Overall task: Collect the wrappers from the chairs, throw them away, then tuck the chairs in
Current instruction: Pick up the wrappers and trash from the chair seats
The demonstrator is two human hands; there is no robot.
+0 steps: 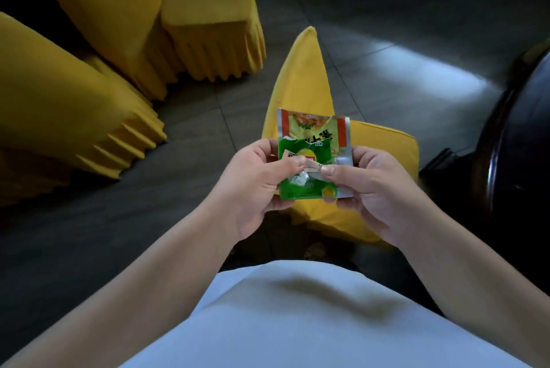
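I see left hand (256, 186) and right hand (375, 189) both pinching wrappers (309, 156), stacked, held above front corner of yellow-covered chair (384, 144). Green wrapper in front; red-edged, foil-backed one behind. Print: "100%" legible, large characters not readable. Two more covered chairs (208, 19) stand left on tiled floor (387, 25).

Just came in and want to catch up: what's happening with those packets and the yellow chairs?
A person stands over a yellow-covered chair, holding a couple of torn snack wrappers stacked together, the left hand and right hand pinching them from either side. Two more covered chairs stand to the left on the dark tiled floor. No bin is in view.
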